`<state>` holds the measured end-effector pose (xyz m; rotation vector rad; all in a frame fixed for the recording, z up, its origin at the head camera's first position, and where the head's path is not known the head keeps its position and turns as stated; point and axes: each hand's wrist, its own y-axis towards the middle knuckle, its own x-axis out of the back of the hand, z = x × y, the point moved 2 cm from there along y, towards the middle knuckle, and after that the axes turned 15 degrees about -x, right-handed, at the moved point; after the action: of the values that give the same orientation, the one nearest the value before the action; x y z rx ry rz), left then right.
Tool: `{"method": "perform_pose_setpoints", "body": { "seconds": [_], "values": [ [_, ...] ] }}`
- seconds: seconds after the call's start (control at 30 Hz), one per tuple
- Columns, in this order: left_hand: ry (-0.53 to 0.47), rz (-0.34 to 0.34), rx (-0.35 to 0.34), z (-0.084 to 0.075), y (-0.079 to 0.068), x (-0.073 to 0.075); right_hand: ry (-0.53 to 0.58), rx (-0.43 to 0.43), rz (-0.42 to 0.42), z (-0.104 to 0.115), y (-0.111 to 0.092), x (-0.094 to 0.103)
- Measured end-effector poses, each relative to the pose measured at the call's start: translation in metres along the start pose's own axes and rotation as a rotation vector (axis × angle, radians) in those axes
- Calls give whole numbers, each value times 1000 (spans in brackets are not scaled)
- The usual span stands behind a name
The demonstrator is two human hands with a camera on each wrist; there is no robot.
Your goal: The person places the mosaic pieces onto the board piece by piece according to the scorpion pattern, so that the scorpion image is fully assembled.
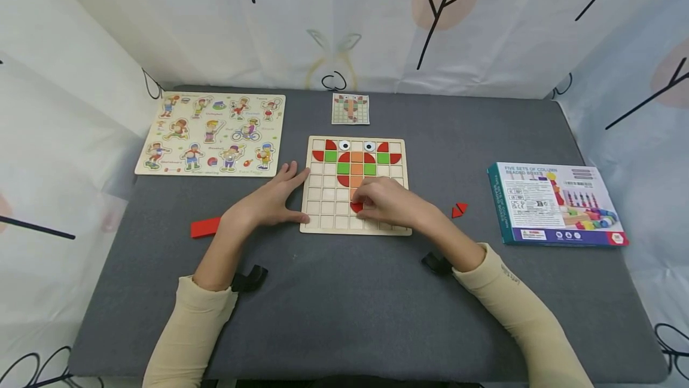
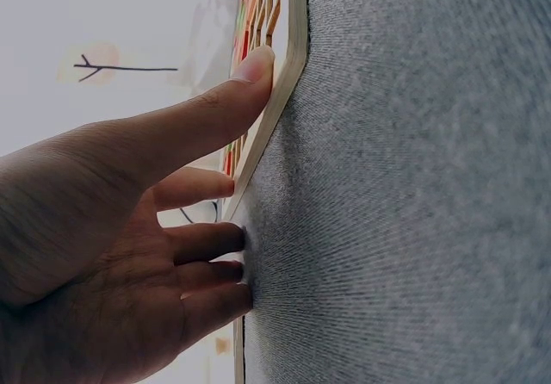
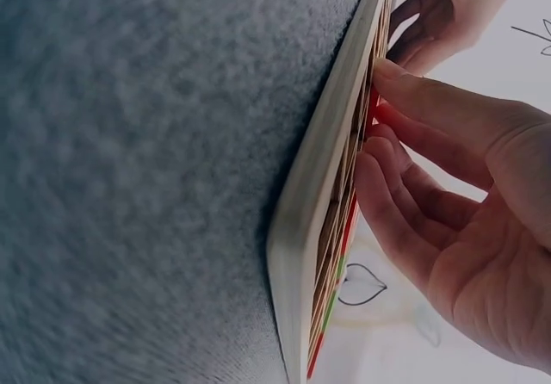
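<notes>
A wooden grid board (image 1: 322,208) lies on the grey table, partly filled with red, green and orange pieces and two eye pieces. Along its left side rests my left hand (image 1: 271,199), fingers spread; in the left wrist view the thumb (image 2: 254,65) touches the board's edge. Over the lower middle of the grid, my right hand (image 1: 390,199) pinches a red curved piece (image 1: 356,207) down at the board. The right wrist view shows red between the thumb and fingers of that hand (image 3: 465,195); the fingers partly hide the piece.
Behind the board lies a small pattern card (image 1: 350,109). Two red triangles (image 1: 459,210) lie to its right, before a boxed toy set (image 1: 560,202). At left are a picture puzzle board (image 1: 201,113) and a red rectangular piece (image 1: 203,228), partly behind the left wrist.
</notes>
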<state>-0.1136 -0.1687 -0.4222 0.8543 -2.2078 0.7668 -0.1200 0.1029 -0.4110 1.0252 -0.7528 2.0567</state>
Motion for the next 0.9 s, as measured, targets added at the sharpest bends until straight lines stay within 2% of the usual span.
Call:
{"method": "perform_pose_setpoints", "body": {
  "seconds": [0.47, 0.63, 0.9],
  "values": [
    [-1, 1, -8, 1, 0, -1, 25, -13, -1, -6, -7, 2],
    [0, 2, -10, 1, 0, -2, 58, -58, -17, -14, -22, 9],
    [3, -1, -11, 1, 0, -1, 156, -128, -67, -46, -52, 16]
  ]
}}
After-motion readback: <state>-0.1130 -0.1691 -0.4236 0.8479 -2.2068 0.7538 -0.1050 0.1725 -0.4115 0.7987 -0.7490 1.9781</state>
